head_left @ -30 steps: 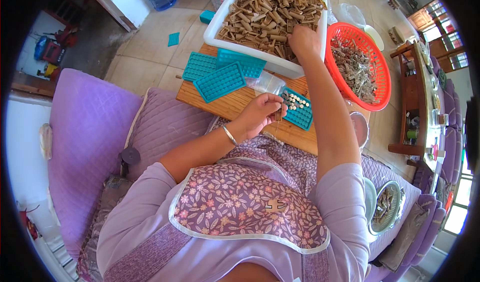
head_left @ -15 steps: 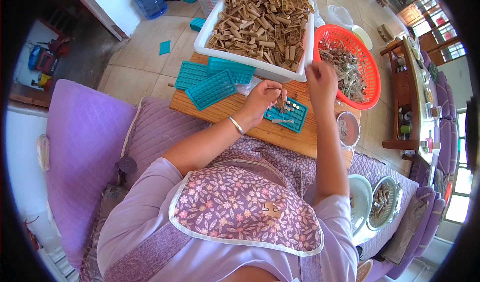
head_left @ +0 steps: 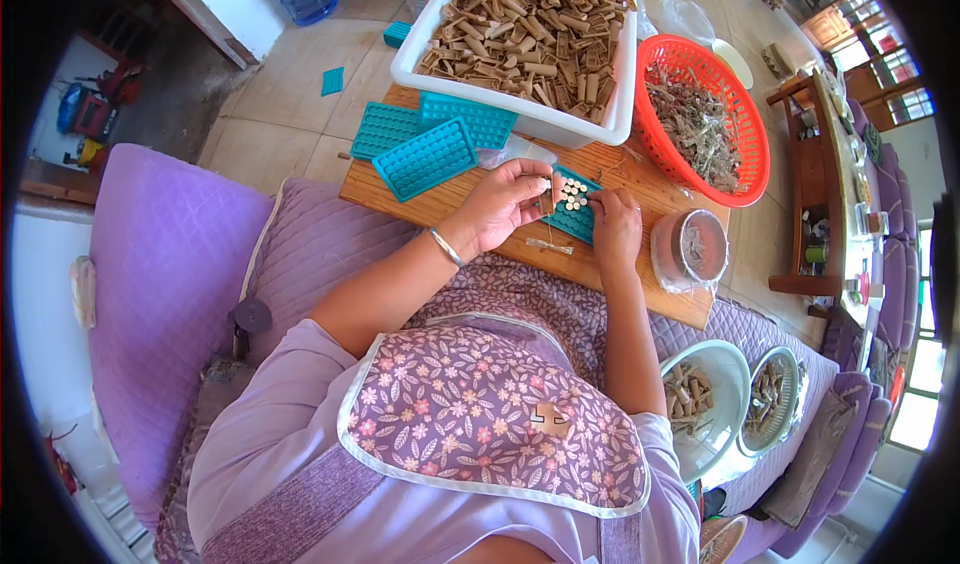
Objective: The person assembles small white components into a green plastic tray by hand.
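Observation:
My left hand (head_left: 505,204) holds a small brown tube upright between its fingers over a teal holed tray (head_left: 572,207) on the wooden board (head_left: 470,199). My right hand (head_left: 615,226) rests at the tray's right side, fingers pinched on a thin thread or stick that reaches toward the tube. Some of the tray's holes hold pale-ended tubes. A short strip (head_left: 550,247) lies on the board just below the hands.
A white tub (head_left: 525,114) heaped with brown tubes stands beyond the board. A red basket (head_left: 745,129) of dried bits is at right. Spare teal trays (head_left: 425,154) lie at left. A covered round container (head_left: 690,249) and two bowls (head_left: 735,389) sit at right.
My right hand came back from the white tub down to the teal tray. My left hand stayed at the tray and now holds a tube upright.

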Demonstrator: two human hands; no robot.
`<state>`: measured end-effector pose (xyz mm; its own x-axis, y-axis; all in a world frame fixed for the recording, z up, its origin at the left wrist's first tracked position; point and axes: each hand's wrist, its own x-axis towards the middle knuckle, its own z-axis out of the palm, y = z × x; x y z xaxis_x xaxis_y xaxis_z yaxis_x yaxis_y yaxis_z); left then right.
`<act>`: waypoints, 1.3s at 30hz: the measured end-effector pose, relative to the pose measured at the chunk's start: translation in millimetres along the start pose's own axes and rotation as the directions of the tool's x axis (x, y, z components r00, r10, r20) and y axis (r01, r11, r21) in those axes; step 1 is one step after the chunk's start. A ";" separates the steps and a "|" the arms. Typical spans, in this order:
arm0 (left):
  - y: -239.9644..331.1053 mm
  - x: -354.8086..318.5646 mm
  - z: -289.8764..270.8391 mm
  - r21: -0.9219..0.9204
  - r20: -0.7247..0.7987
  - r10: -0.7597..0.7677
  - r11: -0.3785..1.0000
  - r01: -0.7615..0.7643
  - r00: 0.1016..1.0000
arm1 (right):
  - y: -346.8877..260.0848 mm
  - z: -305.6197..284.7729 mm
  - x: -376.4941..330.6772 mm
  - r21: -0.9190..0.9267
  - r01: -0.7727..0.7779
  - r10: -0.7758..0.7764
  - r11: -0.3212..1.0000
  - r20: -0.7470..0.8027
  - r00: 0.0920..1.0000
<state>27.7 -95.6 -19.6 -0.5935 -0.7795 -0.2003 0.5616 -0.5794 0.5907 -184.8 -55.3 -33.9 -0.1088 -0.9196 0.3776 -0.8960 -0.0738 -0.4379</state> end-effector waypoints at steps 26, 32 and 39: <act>-18.5 -22.4 -12.4 0.338 -0.053 -0.010 0.941 0.028 0.999 | -70.7 -27.0 -10.3 0.421 0.164 -0.245 0.892 0.146 0.958; 0.4 -14.6 -15.2 0.191 -0.127 -0.050 0.979 0.074 0.991 | -82.2 -44.5 52.8 0.283 0.266 -0.269 0.921 -0.030 0.963; 12.0 -16.1 -5.9 0.060 -0.135 0.029 0.998 -0.021 0.990 | -71.3 -8.7 178.8 -0.200 0.168 -0.149 0.965 0.105 0.983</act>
<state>47.5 -91.4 -13.9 -0.4935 -0.8212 -0.2866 0.5387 -0.5473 0.6406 -144.2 -211.1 71.9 0.0719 -0.9337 0.3507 -0.9693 -0.1482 -0.1959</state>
